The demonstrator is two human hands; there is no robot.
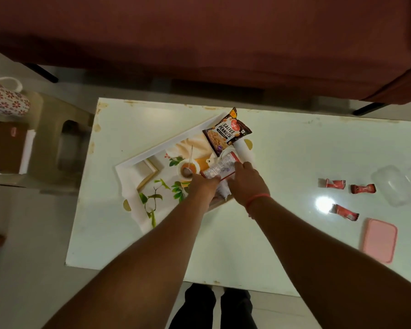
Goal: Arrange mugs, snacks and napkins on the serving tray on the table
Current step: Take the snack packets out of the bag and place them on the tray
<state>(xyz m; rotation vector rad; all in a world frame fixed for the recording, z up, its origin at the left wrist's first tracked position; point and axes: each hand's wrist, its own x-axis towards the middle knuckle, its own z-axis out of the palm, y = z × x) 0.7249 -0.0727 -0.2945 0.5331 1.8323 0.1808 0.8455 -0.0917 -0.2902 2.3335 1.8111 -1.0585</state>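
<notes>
A white serving tray (pixel 131 162) with a picture of tea and leaves printed on it sat tilted near the far left corner of the white table (pixel 282 150). A bag of salted peanuts (pixel 226 131) lay at the tray's far right corner, sticking out a little over the rim. Just beside it, inside the tray, was a red and white snack packet (pixel 220 167). The person's left hand (pixel 203 184) pinched one end of that packet and the right hand (pixel 246 180) held the other end, so both hands were closed on it, low over the right end of the tray. Something white and crumpled, maybe a napkin, showed under the hands, but I could not tell for sure.

Three small red wrapped candies (pixel 335 184) lay apart on the right side of the table. Near them, by the right edge, stood a clear plastic box (pixel 394 186), and its pink lid (pixel 379 239) lay flat closer to the near edge.

A mug with red flowers (pixel 6 98) stood off the table, on a stool at the far left.
</notes>
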